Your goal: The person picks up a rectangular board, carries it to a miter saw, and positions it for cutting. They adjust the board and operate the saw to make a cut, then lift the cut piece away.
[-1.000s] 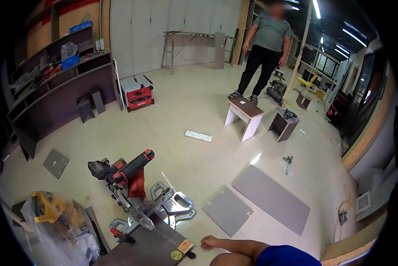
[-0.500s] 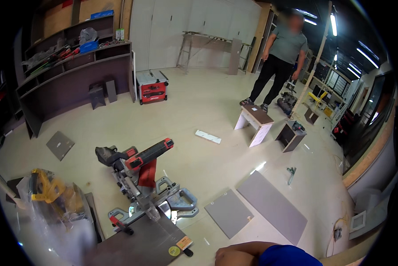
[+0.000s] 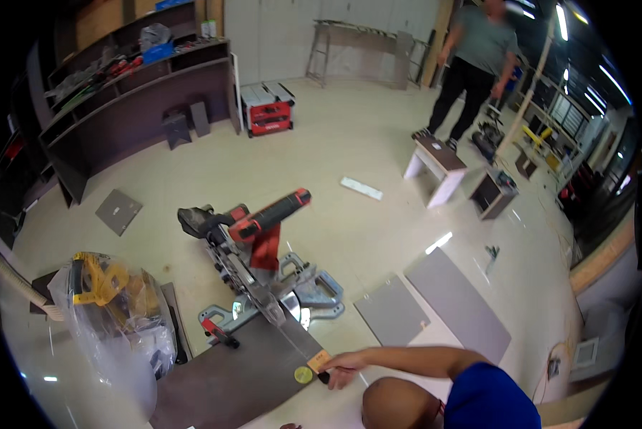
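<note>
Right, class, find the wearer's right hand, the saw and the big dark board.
Wearer's right hand point(image 3: 345, 367), head view: its back.
Saw point(image 3: 266, 250), head view: red middle part.
Big dark board point(image 3: 239, 372), head view: top face.

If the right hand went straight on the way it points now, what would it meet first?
Pointing left, the right hand would probably first meet the small black piece at the dark board's edge, beside the orange label. Depth is unclear; it may be touching there.
</note>
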Available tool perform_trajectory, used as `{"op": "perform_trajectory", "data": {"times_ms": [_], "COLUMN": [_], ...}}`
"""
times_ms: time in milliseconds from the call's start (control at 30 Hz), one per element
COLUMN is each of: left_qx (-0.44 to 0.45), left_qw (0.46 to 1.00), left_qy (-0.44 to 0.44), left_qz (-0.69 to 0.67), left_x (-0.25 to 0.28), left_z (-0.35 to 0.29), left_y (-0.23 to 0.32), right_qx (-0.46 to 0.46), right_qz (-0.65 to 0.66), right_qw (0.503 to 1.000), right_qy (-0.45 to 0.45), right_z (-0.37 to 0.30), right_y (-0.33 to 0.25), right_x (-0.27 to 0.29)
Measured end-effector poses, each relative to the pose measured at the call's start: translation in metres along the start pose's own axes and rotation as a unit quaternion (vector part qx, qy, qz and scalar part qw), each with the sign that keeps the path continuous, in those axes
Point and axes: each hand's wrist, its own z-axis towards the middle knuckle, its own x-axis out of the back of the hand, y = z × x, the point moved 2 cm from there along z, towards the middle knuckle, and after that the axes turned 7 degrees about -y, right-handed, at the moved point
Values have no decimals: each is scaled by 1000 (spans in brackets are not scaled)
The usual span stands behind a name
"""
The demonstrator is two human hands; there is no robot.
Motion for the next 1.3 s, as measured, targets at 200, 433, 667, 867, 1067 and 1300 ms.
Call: {"op": "perform_trajectory", "data": {"times_ms": [200, 433, 667, 867, 1067, 1300], "left_qx": [96, 47, 89, 63, 78, 26], "left_qw": [987, 964, 919, 945, 938, 733], "left_qy": [91, 171, 151, 108, 103, 107], "left_qz": [90, 198, 353, 301, 321, 671], "left_x": [-30, -26, 4, -23, -48, 28], "left_z": [-42, -26, 2, -17, 11, 28], "left_y": [-20, -24, -21, -24, -29, -23], "right_qx": [166, 27, 16, 31, 130, 427], "right_qz": [-133, 250, 4, 12, -28, -177], "right_qw": [955, 839, 995, 996, 985, 886], "right_qy": [-207, -483, -94, -83, -106, 21], "right_z": [7, 19, -14, -54, -111, -183], "right_y": [-62, 123, 150, 166, 86, -63], "right_x": [-119, 39, 13, 9, 2, -28]}}
